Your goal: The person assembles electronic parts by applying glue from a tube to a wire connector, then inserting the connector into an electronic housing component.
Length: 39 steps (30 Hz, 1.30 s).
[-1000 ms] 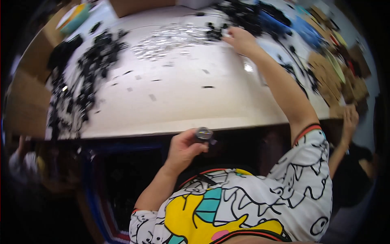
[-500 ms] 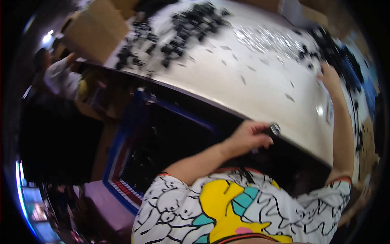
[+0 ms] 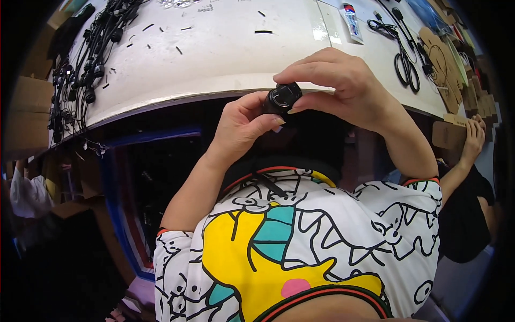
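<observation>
Between my two hands, just over the near edge of the white table, is a small black round-barrelled piece (image 3: 284, 96) with a glossy end; its exact kind I cannot make out. My left hand (image 3: 244, 121) grips its lower left side, thumb below and fingers curled behind it. From the other side, my right hand (image 3: 340, 86) pinches it, fingertips at its top and thumb at its lower right. The fingers cover part of the barrel.
The white table (image 3: 214, 59) carries black cabled parts (image 3: 94, 64) at left and scattered short black strips (image 3: 263, 31). Farther right lie a tube (image 3: 352, 24), scissors (image 3: 406, 70) and a coiled cable (image 3: 382, 27). At far right, another person's hand (image 3: 474, 140) is by a cardboard box (image 3: 449, 134).
My right hand has come back from the far right of the table to the black piece in my left hand. Both hands now hold it. The view has swung to the right.
</observation>
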Each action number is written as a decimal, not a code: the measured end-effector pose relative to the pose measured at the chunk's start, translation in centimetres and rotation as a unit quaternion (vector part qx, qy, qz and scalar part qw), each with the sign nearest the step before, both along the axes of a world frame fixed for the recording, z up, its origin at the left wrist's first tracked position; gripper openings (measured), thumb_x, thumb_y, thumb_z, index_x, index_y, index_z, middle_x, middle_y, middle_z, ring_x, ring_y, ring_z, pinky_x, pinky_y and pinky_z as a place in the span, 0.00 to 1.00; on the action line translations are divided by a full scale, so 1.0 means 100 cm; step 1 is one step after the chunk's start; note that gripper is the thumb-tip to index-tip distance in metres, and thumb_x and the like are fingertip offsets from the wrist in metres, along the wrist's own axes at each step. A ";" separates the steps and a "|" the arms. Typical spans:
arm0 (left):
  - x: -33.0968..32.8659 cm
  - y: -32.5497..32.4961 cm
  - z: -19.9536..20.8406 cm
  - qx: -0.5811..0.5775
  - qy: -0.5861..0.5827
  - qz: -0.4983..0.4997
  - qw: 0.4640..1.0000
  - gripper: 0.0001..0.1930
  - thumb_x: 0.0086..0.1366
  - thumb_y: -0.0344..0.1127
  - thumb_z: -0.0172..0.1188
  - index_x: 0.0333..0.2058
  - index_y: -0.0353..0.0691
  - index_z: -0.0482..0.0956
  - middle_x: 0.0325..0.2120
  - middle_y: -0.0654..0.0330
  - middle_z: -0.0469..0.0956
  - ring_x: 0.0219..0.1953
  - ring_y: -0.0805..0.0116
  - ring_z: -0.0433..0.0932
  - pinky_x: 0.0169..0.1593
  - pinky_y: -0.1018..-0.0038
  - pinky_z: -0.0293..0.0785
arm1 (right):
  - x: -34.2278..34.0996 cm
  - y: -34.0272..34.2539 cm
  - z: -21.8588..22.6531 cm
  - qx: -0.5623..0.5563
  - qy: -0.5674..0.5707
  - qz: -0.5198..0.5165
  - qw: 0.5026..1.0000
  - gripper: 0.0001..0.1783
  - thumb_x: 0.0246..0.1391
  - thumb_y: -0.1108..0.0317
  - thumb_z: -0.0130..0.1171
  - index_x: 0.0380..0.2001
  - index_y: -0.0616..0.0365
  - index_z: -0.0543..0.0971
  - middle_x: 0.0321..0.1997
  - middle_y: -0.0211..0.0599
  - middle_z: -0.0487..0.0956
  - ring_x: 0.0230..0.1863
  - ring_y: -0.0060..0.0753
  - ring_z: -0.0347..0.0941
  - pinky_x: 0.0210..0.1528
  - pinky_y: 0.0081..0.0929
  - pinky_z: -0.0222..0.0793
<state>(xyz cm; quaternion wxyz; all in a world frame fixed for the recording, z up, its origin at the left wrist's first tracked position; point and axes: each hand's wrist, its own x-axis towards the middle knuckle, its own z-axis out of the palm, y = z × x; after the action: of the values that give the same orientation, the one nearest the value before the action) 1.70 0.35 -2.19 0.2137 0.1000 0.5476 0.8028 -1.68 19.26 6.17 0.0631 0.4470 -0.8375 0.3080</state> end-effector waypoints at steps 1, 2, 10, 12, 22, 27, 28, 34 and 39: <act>0.001 0.002 0.000 0.001 -0.002 0.001 1.000 0.12 0.50 0.25 0.55 0.36 0.36 0.73 0.23 0.66 0.72 0.24 0.81 0.67 0.28 0.87 0.63 | 0.001 0.001 -0.003 0.004 0.003 0.000 1.000 0.16 0.39 0.67 0.62 0.36 0.54 0.76 0.31 0.33 0.77 0.34 0.35 0.73 0.38 0.27 0.66; 0.002 0.002 -0.001 -0.013 0.008 -0.003 1.000 0.12 0.50 0.25 0.55 0.36 0.36 0.73 0.23 0.66 0.72 0.24 0.81 0.68 0.29 0.86 0.64 | 0.002 0.003 -0.005 0.018 0.011 0.005 1.000 0.16 0.39 0.67 0.61 0.36 0.53 0.76 0.32 0.32 0.77 0.35 0.33 0.73 0.40 0.28 0.65; 0.001 -0.003 -0.008 -0.043 0.031 -0.029 0.998 0.13 0.53 0.25 0.57 0.39 0.33 0.72 0.28 0.65 0.74 0.28 0.80 0.71 0.34 0.85 0.70 | 0.001 0.002 -0.013 0.061 0.031 0.045 0.997 0.22 0.34 0.68 0.64 0.39 0.52 0.76 0.33 0.30 0.77 0.34 0.31 0.71 0.39 0.24 0.63; -0.001 -0.004 -0.010 -0.071 0.040 -0.041 0.996 0.13 0.52 0.25 0.57 0.39 0.34 0.72 0.28 0.65 0.74 0.28 0.81 0.71 0.35 0.85 0.69 | 0.000 0.001 -0.013 0.067 0.033 0.053 0.996 0.22 0.34 0.69 0.63 0.39 0.52 0.76 0.33 0.30 0.77 0.34 0.31 0.71 0.39 0.24 0.63; -0.002 -0.001 -0.008 -0.043 0.051 -0.059 0.996 0.13 0.52 0.25 0.57 0.39 0.33 0.72 0.28 0.65 0.74 0.30 0.81 0.71 0.36 0.85 0.70 | 0.008 -0.004 0.001 0.148 -0.046 -0.033 0.987 0.17 0.37 0.60 0.62 0.30 0.58 0.74 0.24 0.36 0.74 0.27 0.38 0.71 0.34 0.29 0.65; -0.007 0.000 -0.010 -0.091 0.100 -0.060 0.989 0.13 0.52 0.24 0.56 0.39 0.33 0.72 0.28 0.65 0.74 0.29 0.81 0.72 0.35 0.85 0.70 | 0.004 -0.002 -0.002 0.026 0.024 0.002 0.999 0.19 0.38 0.54 0.62 0.26 0.59 0.73 0.21 0.36 0.73 0.22 0.39 0.70 0.28 0.27 0.66; -0.003 0.001 -0.010 -0.053 0.033 -0.065 0.996 0.13 0.53 0.23 0.56 0.39 0.33 0.72 0.28 0.65 0.74 0.29 0.80 0.72 0.35 0.85 0.70 | 0.007 -0.002 0.006 0.126 -0.061 -0.034 0.990 0.20 0.36 0.57 0.63 0.30 0.58 0.73 0.22 0.36 0.73 0.22 0.36 0.70 0.27 0.25 0.64; -0.002 -0.002 -0.002 -0.083 0.075 -0.048 0.993 0.12 0.53 0.24 0.56 0.38 0.32 0.72 0.28 0.63 0.75 0.30 0.79 0.74 0.35 0.84 0.72 | 0.013 -0.002 0.004 0.069 -0.102 -0.041 0.991 0.19 0.36 0.63 0.65 0.32 0.60 0.74 0.24 0.36 0.73 0.22 0.32 0.70 0.26 0.22 0.66; -0.001 0.003 0.001 -0.115 0.082 -0.017 0.990 0.11 0.52 0.24 0.57 0.37 0.33 0.73 0.26 0.64 0.74 0.28 0.80 0.72 0.34 0.84 0.71 | 0.017 -0.007 0.012 0.099 -0.149 -0.101 0.979 0.16 0.38 0.66 0.64 0.30 0.61 0.73 0.21 0.37 0.73 0.21 0.32 0.70 0.24 0.22 0.66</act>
<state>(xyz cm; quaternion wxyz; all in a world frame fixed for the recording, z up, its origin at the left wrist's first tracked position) 1.59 0.65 -2.11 0.1917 0.1499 0.6501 0.7198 0.07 18.59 7.41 -0.0767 0.3132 -0.9046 0.2788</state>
